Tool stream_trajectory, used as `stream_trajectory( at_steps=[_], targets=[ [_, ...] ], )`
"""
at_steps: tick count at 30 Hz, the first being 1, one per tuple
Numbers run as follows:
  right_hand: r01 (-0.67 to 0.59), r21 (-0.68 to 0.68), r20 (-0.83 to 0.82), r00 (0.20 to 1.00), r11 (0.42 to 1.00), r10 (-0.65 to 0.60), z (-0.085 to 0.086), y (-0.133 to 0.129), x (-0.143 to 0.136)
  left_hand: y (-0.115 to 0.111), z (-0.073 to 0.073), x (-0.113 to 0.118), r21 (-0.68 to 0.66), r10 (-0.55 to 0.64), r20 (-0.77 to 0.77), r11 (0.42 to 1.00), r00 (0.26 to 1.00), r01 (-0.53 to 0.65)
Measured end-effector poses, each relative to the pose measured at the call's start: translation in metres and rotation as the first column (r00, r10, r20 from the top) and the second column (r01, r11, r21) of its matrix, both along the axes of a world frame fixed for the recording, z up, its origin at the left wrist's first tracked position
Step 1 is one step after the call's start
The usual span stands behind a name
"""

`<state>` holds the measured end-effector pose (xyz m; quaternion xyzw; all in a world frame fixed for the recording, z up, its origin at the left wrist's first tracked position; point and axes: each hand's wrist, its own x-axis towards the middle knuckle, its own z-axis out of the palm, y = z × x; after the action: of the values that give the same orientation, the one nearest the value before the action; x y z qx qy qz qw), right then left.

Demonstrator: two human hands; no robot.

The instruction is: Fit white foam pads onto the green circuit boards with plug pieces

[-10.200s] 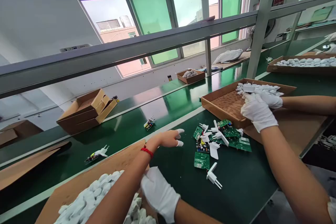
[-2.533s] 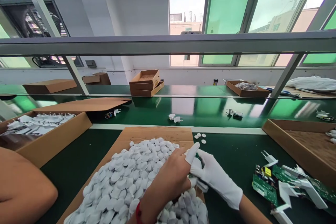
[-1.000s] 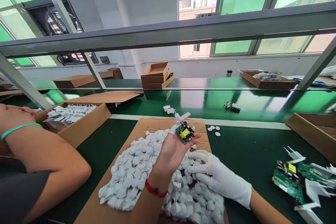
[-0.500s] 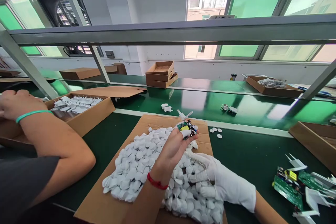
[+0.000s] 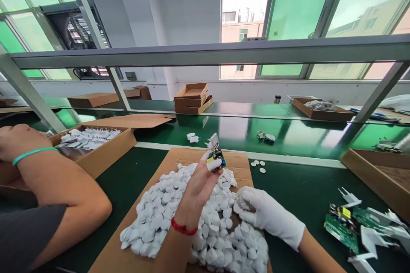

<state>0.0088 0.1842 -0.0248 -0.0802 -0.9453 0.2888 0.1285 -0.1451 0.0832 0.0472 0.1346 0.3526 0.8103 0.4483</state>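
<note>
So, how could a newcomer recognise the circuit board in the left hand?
Find the cardboard sheet under the white pile. Above it, the left hand, with a red bracelet at its wrist, holds the circuit board. Unlike the boards at right, it is lifted.

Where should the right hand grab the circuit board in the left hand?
Probably the right edge of the circuit board, coming from the right: the left hand covers part of its lower left, where a yellow component also sits.
</note>
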Motion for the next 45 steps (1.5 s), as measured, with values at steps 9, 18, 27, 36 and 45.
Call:
stream_trajectory(
  at_steps=[9,18,27,36,45],
  targets=[
    [0.147,-0.116,0.067,0.988,0.982,-0.14,0.006,0.004,0.004,-0.003,0.005,-0.003,0.061,-0.141,0.15,0.989,0.978,0.134],
    [0.074,-0.218,0.186,0.982,0.973,-0.033,0.006,0.013,0.015,-0.002,0.011,-0.002,0.032,-0.143,0.182,0.99,0.973,0.139],
    [0.139,-0.176,0.138,0.984,0.974,-0.116,0.004,0.001,0.002,0.004,0.008,0.008,-0.081,-0.085,0.172,0.992,0.981,0.1],
    [0.172,-0.352,0.015,0.984,0.92,-0.179,-0.007,0.005,0.007,0.003,-0.002,0.014,-0.217,-0.101,-0.452,0.976,0.886,0.0],
    [0.316,-0.295,-0.274,0.876,0.902,-0.397,-0.005,-0.015,-0.009,0.008,-0.01,0.01,-0.293,-0.12,-0.802,0.933,0.585,-0.21]
  ],
)
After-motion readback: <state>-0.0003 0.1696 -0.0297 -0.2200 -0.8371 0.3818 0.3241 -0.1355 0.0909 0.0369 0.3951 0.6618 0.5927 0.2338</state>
